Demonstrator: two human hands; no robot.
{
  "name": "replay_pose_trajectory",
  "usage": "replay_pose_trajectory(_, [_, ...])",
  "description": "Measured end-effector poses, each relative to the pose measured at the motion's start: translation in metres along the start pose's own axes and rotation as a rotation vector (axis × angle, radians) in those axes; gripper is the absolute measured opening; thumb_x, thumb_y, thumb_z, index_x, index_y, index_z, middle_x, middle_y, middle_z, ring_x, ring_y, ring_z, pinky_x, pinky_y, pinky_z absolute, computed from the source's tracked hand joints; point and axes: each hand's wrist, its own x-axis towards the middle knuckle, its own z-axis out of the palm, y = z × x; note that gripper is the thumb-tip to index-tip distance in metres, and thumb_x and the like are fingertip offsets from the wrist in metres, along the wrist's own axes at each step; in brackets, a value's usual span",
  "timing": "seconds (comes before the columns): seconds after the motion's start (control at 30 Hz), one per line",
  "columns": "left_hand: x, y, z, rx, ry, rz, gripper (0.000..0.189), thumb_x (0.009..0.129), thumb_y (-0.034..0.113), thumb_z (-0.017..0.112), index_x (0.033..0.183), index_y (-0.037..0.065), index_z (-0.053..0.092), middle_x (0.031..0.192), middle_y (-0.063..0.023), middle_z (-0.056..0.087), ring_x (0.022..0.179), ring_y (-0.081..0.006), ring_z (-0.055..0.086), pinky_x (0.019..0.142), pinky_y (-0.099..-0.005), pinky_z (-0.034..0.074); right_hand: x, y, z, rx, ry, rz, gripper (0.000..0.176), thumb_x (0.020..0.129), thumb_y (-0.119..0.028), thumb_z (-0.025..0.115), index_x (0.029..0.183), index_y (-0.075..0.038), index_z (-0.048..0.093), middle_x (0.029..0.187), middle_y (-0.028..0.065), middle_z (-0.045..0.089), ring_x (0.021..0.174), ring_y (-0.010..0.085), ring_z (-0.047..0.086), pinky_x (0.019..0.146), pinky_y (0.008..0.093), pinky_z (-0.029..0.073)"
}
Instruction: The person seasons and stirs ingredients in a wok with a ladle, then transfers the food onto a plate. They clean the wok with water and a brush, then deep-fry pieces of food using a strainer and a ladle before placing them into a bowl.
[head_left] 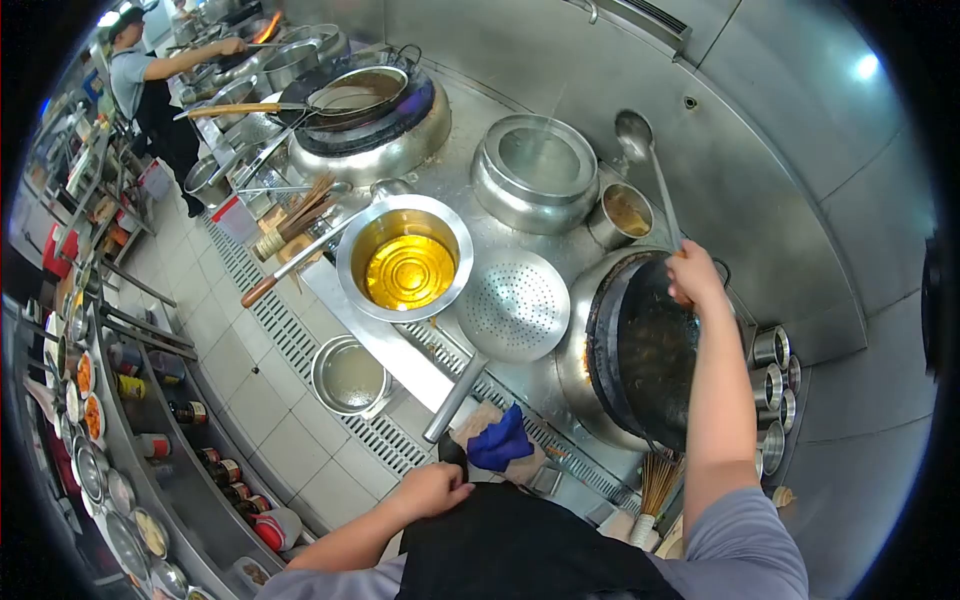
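My right hand (pixel 692 275) is closed around the handle of a long metal ladle (pixel 665 190). The ladle's bowl points up, close to the steel back wall and away from the wok. Below that hand and forearm sits a dark wok (pixel 652 350) on a round steel burner; its inside is dim. My left hand (pixel 432 490) is held low by my black apron, fingers curled in; whatever they may hold is hidden. Just beyond it lie a blue cloth (pixel 500 440) and the handle of a perforated strainer (pixel 515 305).
A pot of yellow oil (pixel 410 270) stands left of the strainer. Behind are a lidded steel pot (pixel 538 165) and a small container of brown liquid (pixel 627 212). A bamboo brush (pixel 658 485) is near the wok. Another person (pixel 150 95) works at the far left.
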Motion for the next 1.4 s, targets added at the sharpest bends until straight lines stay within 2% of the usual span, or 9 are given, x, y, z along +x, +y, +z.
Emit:
replay_pose_trajectory(0.03, [-0.001, -0.015, 0.009, -0.001, -0.005, 0.004, 0.033, 0.083, 0.037, 0.062, 0.075, 0.005, 0.059, 0.072, -0.0123, 0.062, 0.068, -0.0322, 0.061, 0.062, -0.0423, 0.048, -0.008, -0.024, 0.009, 0.450, -0.097, 0.205, 0.023, 0.081, -0.010, 0.049, 0.101, 0.000, 0.055, 0.071, 0.0083, 0.056, 0.044, 0.0167, 0.051, 0.037, 0.0316, 0.039])
replay_pose_trajectory(0.3, [0.048, -0.078, 0.098, 0.278, -0.184, -0.093, 0.032, 0.080, 0.029, 0.058, 0.096, 0.002, 0.061, 0.095, -0.0175, 0.065, 0.088, -0.0347, 0.064, 0.075, -0.0439, 0.052, 0.012, -0.072, 0.074, 0.781, -0.405, 0.354, 0.019, 0.083, -0.009, 0.051, 0.098, 0.002, 0.049, 0.064, 0.0021, 0.050, 0.044, 0.0120, 0.047, 0.038, 0.0257, 0.035])
replay_pose_trajectory(0.37, [0.069, -0.069, 0.129, 0.237, -0.301, 0.032, 0.033, 0.080, 0.028, 0.057, 0.099, 0.002, 0.060, 0.101, -0.0187, 0.064, 0.093, -0.0350, 0.063, 0.079, -0.0434, 0.051, 0.009, -0.071, 0.057, 1.714, -0.757, 0.656, 0.018, 0.084, -0.008, 0.051, 0.097, 0.003, 0.046, 0.064, 0.0011, 0.049, 0.046, 0.0097, 0.047, 0.039, 0.0238, 0.034])
replay_pose_trajectory(0.7, [0.115, 0.036, 0.240, 0.324, -0.546, 0.388, 0.052, 0.077, 0.020, 0.058, 0.126, 0.004, 0.049, 0.134, -0.0230, 0.045, 0.127, -0.0359, 0.041, 0.107, -0.0436, 0.032, -0.116, -0.013, -0.041, 2.035, -0.859, 0.372, 0.034, 0.086, -0.008, 0.045, 0.110, 0.015, 0.045, 0.070, 0.0027, 0.047, 0.048, 0.0082, 0.043, 0.039, 0.0237, 0.034])
replay_pose_trajectory(0.77, [0.129, 0.009, 0.295, 0.196, -0.241, 0.563, 0.041, 0.085, 0.020, 0.045, 0.122, 0.002, 0.051, 0.128, -0.0230, 0.049, 0.120, -0.0382, 0.047, 0.102, -0.0437, 0.037, -0.152, 0.007, -0.070, 2.042, -0.826, 0.372, 0.038, 0.087, -0.011, 0.042, 0.115, 0.016, 0.044, 0.070, 0.0031, 0.047, 0.047, 0.0092, 0.043, 0.039, 0.0249, 0.035])
replay_pose_trajectory(0.87, [0.120, 0.028, 0.288, 0.232, -0.436, 0.288, 0.042, 0.088, 0.021, 0.042, 0.125, 0.003, 0.050, 0.132, -0.0198, 0.048, 0.124, -0.0359, 0.044, 0.103, -0.0431, 0.034, -0.198, 0.038, -0.105, 1.986, -0.728, 0.427, 0.038, 0.088, -0.012, 0.041, 0.116, 0.014, 0.045, 0.070, 0.0038, 0.048, 0.046, 0.0098, 0.043, 0.038, 0.0256, 0.036])
replay_pose_trajectory(1.0, [0.142, -0.008, 0.357, 0.463, -0.305, 0.496, 0.042, 0.090, 0.022, 0.038, 0.126, 0.005, 0.050, 0.132, -0.0180, 0.049, 0.125, -0.0333, 0.044, 0.103, -0.0418, 0.035, -0.237, 0.088, -0.133, 1.775, -0.575, 0.478, 0.036, 0.087, -0.012, 0.043, 0.115, 0.011, 0.047, 0.068, 0.0044, 0.049, 0.043, 0.0102, 0.043, 0.034, 0.0252, 0.035])
replay_pose_trajectory(1.07, [0.161, -0.010, 0.387, 0.476, 0.143, 0.523, 0.044, 0.089, 0.021, 0.039, 0.129, 0.006, 0.049, 0.131, -0.0180, 0.051, 0.123, -0.0316, 0.047, 0.102, -0.0417, 0.037, -0.251, 0.112, -0.139, 1.530, -0.494, 0.499, 0.029, 0.084, -0.010, 0.047, 0.107, 0.007, 0.052, 0.066, 0.0042, 0.051, 0.040, 0.0105, 0.043, 0.032, 0.0252, 0.034])
replay_pose_trajectory(1.4, [0.141, -0.003, 0.318, 0.511, -0.593, 0.014, 0.057, 0.082, 0.020, 0.052, 0.138, 0.012, 0.041, 0.133, -0.0154, 0.050, 0.122, -0.0294, 0.050, 0.100, -0.0408, 0.041, -0.274, 0.149, -0.148, 0.386, -0.106, 0.207, 0.034, 0.076, -0.002, 0.048, 0.109, 0.003, 0.053, 0.063, 0.0041, 0.051, 0.036, 0.0119, 0.045, 0.033, 0.0264, 0.036])
